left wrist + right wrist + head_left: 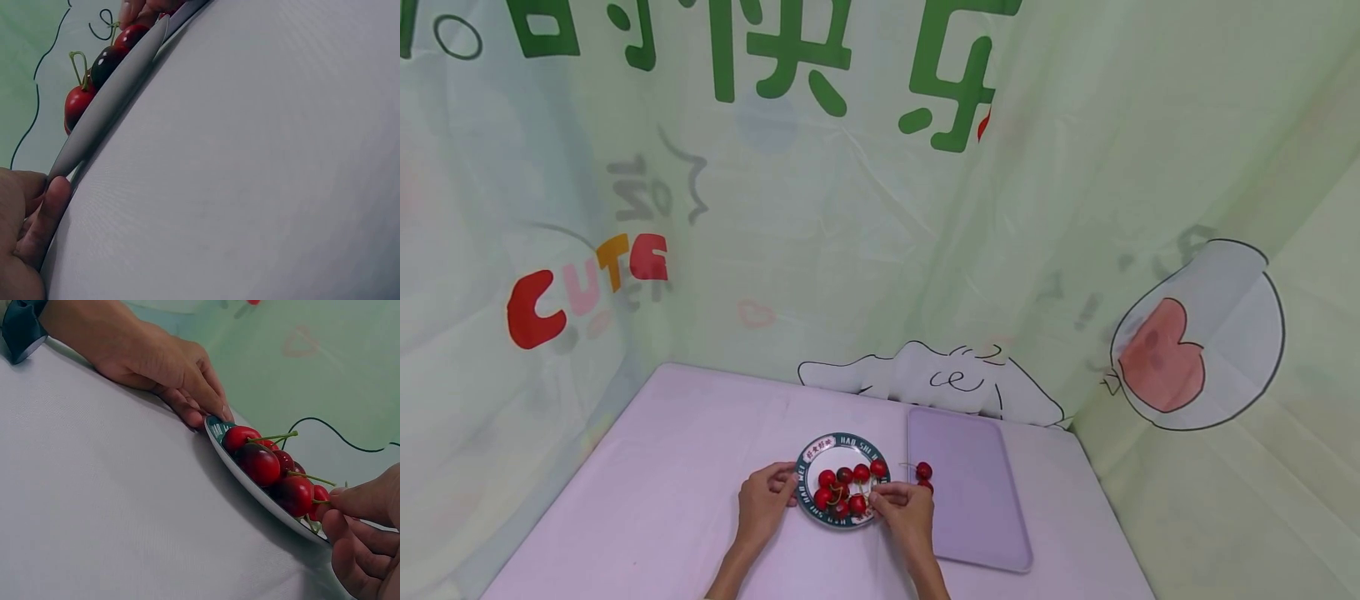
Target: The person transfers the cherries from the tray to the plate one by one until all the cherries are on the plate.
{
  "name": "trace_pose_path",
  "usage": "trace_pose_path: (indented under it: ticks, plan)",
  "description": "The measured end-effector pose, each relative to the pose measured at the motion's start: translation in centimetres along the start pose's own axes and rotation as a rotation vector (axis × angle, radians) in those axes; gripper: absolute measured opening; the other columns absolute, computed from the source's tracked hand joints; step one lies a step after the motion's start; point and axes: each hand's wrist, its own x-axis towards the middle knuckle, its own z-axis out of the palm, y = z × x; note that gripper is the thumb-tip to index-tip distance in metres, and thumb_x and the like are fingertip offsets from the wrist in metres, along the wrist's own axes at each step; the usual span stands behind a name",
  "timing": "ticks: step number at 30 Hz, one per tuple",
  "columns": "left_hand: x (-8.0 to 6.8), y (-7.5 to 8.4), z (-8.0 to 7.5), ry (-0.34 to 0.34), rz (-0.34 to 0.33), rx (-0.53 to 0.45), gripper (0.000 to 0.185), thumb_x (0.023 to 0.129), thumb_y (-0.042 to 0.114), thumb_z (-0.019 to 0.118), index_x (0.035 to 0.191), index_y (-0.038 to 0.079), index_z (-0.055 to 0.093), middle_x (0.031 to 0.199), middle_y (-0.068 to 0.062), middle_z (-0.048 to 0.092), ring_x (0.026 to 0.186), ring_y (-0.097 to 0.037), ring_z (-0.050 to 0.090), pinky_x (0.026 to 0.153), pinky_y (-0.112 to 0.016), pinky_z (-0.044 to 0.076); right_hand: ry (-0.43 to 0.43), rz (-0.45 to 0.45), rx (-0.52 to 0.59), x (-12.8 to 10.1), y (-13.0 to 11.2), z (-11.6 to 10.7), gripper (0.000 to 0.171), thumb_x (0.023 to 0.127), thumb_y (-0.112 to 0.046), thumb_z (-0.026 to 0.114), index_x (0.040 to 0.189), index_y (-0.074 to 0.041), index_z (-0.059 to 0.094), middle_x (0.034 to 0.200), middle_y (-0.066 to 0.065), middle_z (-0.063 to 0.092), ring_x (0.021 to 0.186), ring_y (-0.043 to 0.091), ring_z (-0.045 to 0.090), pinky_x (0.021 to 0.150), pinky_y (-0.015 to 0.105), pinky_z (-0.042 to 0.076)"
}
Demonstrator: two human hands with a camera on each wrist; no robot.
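Bright even light, soft faint shadows, wide-angle bending in head view, wrist close-ups slightly soft

Looked like a staged recording booth, not a real kitchen or home. Printed green cartoon backdrop (880,208) hung as a curtain just beyond both hands and wrapped round to either side of them. Under the hands was a table (662,500) with a lilac cloth; a matching lilac tray (977,500) lay just right of the right hand.
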Motion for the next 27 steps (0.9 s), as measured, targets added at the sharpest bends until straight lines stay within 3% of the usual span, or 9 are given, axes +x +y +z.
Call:
trace_pose_path:
  ticks: [6, 20, 27]
  plan:
    - [0.0, 0.1, 0.0, 0.003, -0.005, 0.004, 0.027, 0.104, 0.012, 0.074, 0.129, 0.003, 0.077, 0.097, -0.008, 0.076, 0.065, -0.006, 0.071, 0.066, -0.015, 0.061, 0.023, 0.01, -0.026, 0.4, 0.1, 0.3, 0.008, 0.089, -0.005, 0.089, 0.096, -0.003, 0.085, 0.085, 0.009, 0.083, 0.065, 0.012, 0.074, 0.054, 0.019, 0.057]
    - [0.0, 0.1, -0.2, -0.007, 0.001, 0.0, 0.027, 0.105, 0.012, 0.074, 0.13, 0.003, 0.077, 0.097, -0.008, 0.076, 0.066, -0.009, 0.072, 0.067, -0.015, 0.061, 0.036, -0.076, -0.061, 1.5, 0.9, 0.3, 0.009, 0.087, -0.002, 0.088, 0.094, -0.003, 0.085, 0.082, 0.008, 0.082, 0.068, 0.011, 0.072, 0.059, 0.021, 0.06]
    - [0.1, -0.1, -0.1, -0.006, -0.001, 0.003, 0.027, 0.105, 0.012, 0.074, 0.13, 0.003, 0.077, 0.097, -0.007, 0.077, 0.065, -0.008, 0.071, 0.068, -0.015, 0.061, 0.053, -0.079, -0.068, 0.8, -0.3, -0.5, 0.008, 0.087, -0.002, 0.088, 0.096, -0.002, 0.086, 0.087, 0.011, 0.083, 0.07, 0.011, 0.073, 0.062, 0.019, 0.061]
